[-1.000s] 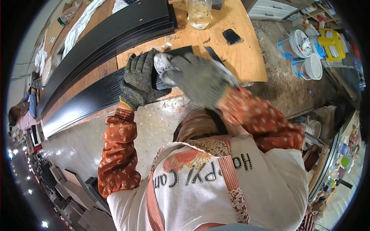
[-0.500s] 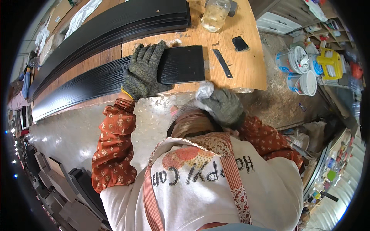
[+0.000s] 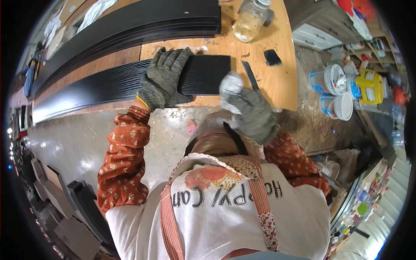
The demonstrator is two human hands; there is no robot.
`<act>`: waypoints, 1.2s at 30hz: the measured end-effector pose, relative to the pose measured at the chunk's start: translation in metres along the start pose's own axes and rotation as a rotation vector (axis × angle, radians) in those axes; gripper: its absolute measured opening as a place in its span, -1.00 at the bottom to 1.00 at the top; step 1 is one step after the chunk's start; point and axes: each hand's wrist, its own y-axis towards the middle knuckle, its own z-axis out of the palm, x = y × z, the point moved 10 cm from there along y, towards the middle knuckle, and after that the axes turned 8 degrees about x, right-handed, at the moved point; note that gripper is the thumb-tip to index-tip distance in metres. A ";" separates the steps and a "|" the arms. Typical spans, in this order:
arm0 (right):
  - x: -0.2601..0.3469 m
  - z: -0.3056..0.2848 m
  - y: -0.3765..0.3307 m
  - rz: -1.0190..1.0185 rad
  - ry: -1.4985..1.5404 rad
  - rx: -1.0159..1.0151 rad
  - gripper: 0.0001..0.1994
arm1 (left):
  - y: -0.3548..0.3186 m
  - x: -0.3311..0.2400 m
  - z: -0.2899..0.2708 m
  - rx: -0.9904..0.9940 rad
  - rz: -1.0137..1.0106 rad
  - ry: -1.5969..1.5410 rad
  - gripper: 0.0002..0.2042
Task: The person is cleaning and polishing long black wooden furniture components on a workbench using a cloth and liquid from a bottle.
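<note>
A clear glass jar with a pale lid stands near the far edge of the wooden counter; it holds a yellowish liquid filling most of it. Off the counter's right edge, on the floor, a cluster of white plastic buckets sits beside a yellow container; what is in them cannot be made out.

The left hand, in a grey knit glove, lies flat with fingers spread, pressing down on a long black board that runs along the counter's near edge, its right end stopping short of the near right corner. That hand is open, gripping nothing. The left forearm, in an orange flowered sleeve, rises from below to the board.

The right hand, also gloved, is closed around a crumpled whitish rag, which sits at the board's right end, touching or just over it. The wrist is bent, the elbow drawn back toward the body.

A stack of further black boards lies along the far side of the counter. A small dark block and a thin dark strip lie near the right edge.
</note>
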 end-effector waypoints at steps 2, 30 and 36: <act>0.010 -0.025 -0.013 -0.180 0.000 -0.067 -0.68 | 0.003 -0.003 -0.001 0.012 -0.015 0.010 0.08; 0.053 0.060 0.108 0.353 -0.545 0.007 -0.48 | -0.165 0.134 -0.020 -0.310 -0.208 0.167 -0.06; 0.107 0.088 0.182 0.256 -0.047 -0.125 -0.39 | -0.162 0.127 -0.047 -0.263 -0.241 -0.067 -0.23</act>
